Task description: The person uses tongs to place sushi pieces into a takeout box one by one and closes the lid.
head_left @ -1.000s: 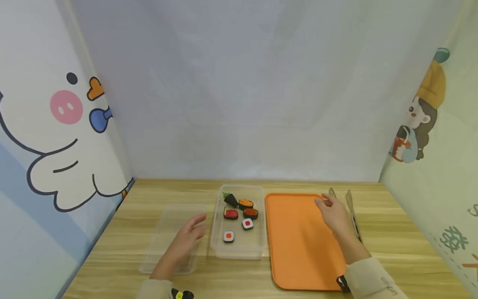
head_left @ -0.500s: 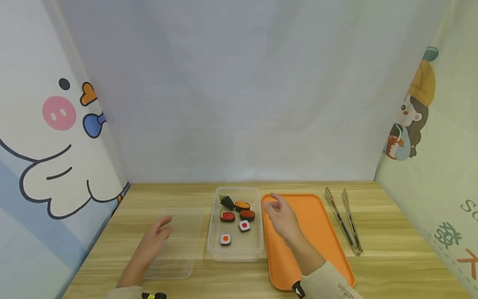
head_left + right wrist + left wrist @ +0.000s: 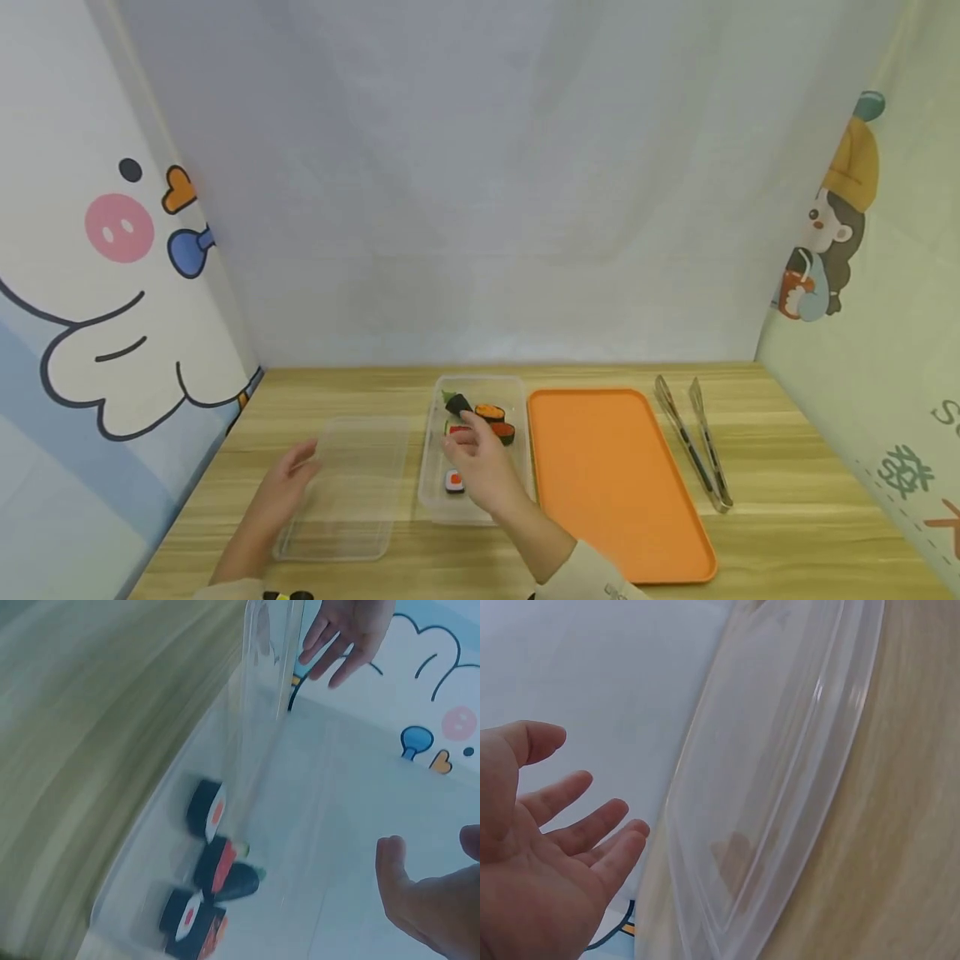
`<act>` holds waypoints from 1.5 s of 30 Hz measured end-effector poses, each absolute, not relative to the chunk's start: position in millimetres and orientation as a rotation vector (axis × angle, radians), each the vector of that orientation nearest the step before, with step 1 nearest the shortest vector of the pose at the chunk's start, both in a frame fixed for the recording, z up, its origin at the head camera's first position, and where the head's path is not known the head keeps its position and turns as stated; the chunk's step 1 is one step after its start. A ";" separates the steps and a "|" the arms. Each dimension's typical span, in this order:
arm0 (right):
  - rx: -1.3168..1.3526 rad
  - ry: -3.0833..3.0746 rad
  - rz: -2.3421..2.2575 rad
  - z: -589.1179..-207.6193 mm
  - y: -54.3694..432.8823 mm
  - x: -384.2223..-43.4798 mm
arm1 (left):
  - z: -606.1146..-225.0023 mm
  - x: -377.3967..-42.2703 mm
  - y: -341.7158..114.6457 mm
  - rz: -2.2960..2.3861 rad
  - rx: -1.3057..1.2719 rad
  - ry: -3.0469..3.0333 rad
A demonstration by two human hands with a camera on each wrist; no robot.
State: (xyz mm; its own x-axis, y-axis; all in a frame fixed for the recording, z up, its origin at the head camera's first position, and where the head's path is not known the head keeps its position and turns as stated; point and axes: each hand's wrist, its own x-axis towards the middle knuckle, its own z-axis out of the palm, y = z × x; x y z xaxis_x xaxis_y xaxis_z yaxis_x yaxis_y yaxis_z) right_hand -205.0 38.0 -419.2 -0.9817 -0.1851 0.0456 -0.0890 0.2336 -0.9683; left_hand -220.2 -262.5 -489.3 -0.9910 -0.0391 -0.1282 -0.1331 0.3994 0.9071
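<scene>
My right hand [image 3: 483, 467] hovers over a clear plastic container [image 3: 480, 383], fingers loosely bent and holding nothing. Toy sushi lies inside it: a black hand roll [image 3: 457, 405], two roe pieces, including an orange one [image 3: 490, 412], a red-topped piece partly behind my fingers, and square rolls, one of them [image 3: 454, 481] plain to see. The right wrist view shows a second square roll [image 3: 180, 915], which my hand covers in the head view. My left hand [image 3: 279, 493] is raised, fingers spread, by the left edge of a clear lid [image 3: 356, 492]; nothing is in it.
An orange tray [image 3: 615, 483] lies right of the container. Metal tongs [image 3: 701, 454] with dark grips rest spread on the wooden table [image 3: 795, 500], beyond the tray. A pale curtain [image 3: 495, 208] hangs behind the table, with printed panels on both sides.
My right hand has swept left from beside the tongs, across the orange tray, to above the container. My left hand has drifted left over the lid to its left edge.
</scene>
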 end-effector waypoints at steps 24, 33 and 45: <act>-0.149 2.324 -1.896 -458.5 -45.3 -182.2 | -506.7 -220.1 -271.1 1.610 -0.174 2.576; -0.184 2.448 -1.851 -482.0 -62.0 -177.8 | -511.9 -219.7 -275.7 1.514 -0.179 2.626; 0.010 2.503 -1.836 -503.5 -71.6 -186.9 | -519.4 -218.5 -272.0 1.397 -0.200 2.747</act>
State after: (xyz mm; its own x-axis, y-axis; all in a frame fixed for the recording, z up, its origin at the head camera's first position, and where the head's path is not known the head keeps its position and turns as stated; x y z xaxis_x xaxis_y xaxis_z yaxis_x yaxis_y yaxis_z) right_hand -186.9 -71.6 -503.5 -0.9993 -0.0167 -0.0336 0.0270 0.3006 -0.9534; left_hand -218.5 -272.0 -519.4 -0.9902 -0.0910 -0.1057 -0.1390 0.5827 0.8007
